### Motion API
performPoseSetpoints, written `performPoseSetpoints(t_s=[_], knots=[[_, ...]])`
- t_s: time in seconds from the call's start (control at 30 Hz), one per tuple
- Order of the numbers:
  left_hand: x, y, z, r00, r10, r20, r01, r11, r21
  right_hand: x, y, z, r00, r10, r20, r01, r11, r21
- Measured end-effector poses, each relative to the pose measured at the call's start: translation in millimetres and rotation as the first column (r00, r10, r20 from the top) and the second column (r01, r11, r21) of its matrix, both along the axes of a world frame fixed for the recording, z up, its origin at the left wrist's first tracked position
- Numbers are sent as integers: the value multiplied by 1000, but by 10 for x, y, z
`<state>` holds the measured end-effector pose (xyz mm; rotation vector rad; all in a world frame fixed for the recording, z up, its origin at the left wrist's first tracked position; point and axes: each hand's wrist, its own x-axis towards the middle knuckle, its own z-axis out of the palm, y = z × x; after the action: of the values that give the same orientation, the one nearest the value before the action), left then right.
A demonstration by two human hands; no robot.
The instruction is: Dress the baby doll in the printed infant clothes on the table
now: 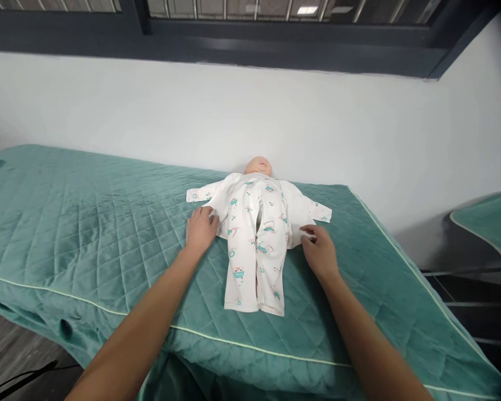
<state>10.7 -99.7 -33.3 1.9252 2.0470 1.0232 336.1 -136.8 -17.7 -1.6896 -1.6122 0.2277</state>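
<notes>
A baby doll (pixel 259 165) lies on its back with its head by the wall; only the head shows above the clothes. Spread over its body is a white long-sleeved baby shirt (pixel 296 209), sleeves out to both sides. Printed white baby pants (pixel 271 264) lie over the shirt's middle, legs pointing toward me. My left hand (pixel 201 228) is closed at the shirt's left edge, below that sleeve. On the other side, my right hand (pixel 320 252) pinches the shirt's lower right corner between thumb and fingers. The doll's limbs are hidden.
A green quilted cover (pixel 108 223) with pale piping spreads over the bed beneath everything. Behind it rises a white wall (pixel 150 111) with a dark barred window frame (pixel 275 47). Another green cloth-topped piece (pixel 490 223) stands at the right, beyond a gap.
</notes>
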Motion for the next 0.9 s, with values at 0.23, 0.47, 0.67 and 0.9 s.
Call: performPoseSetpoints(t_s=[0.23, 0.47, 0.67, 0.9], knots=[[-75, 229, -6, 962, 254, -95, -259, 965, -38, 194, 203, 29, 886, -328, 327, 362, 931, -47], [-214, 249, -29, 887, 255, 385, -312, 945, 94, 272, 226, 107, 925, -354, 138, 379, 892, -247], [-285, 214, -12, 793, 184, 581, -361, 910, 205, 278, 213, 104, 936, -288, -201, 271, 956, -109], [-248, 238, -28, 776, 98, 623, -274, 942, 193, -171, 279, 600, 572, 304, -762, -184, 953, 242]])
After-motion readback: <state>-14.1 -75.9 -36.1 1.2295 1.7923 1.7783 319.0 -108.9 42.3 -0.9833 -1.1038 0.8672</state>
